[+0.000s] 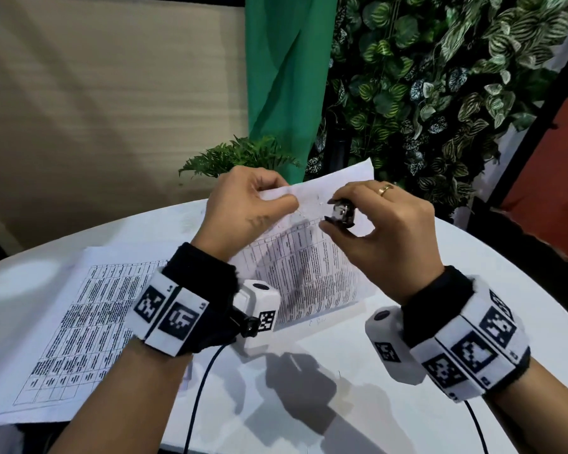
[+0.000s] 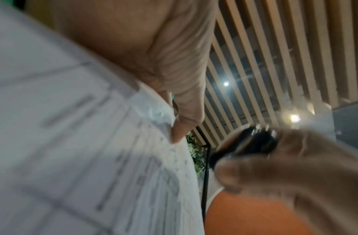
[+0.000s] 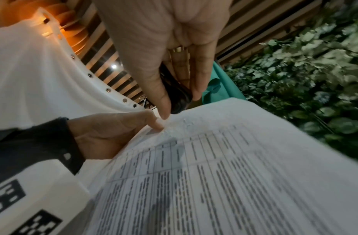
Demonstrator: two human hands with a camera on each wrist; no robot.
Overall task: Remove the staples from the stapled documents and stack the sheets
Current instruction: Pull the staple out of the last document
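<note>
lying flat on the near left of the white table [image 1: 407, 404] is a printed sheet [image 1: 79, 329] with a ruled grid of text, its near edge close to the table's edge. both wrists, above the table nearer the viewer, wear black bands with white coded blocks and a small white camera.

farther in, the stapled document [image 1: 309, 270] is held tilted, its lower edge down on the table and its upper corner raised. the left hand [image 1: 243, 208] pinches that upper corner, thumb on the printed face and fingers curled behind the paper; the right-wrist view shows the paper dimpled and roughened just beside the thumb tip. the right hand [image 1: 381, 224], with a gold ring on one finger, grips a small black and chrome staple remover [image 1: 341, 213] between thumb and curled fingers, its tip right at the paper near the left thumb. whether a staple is caught in it cannot be told.

beyond the table stand a small fern [image 1: 240, 155], a green curtain [image 1: 286, 70], a beige wall and a wall of striped leaves [image 1: 440, 77].
</note>
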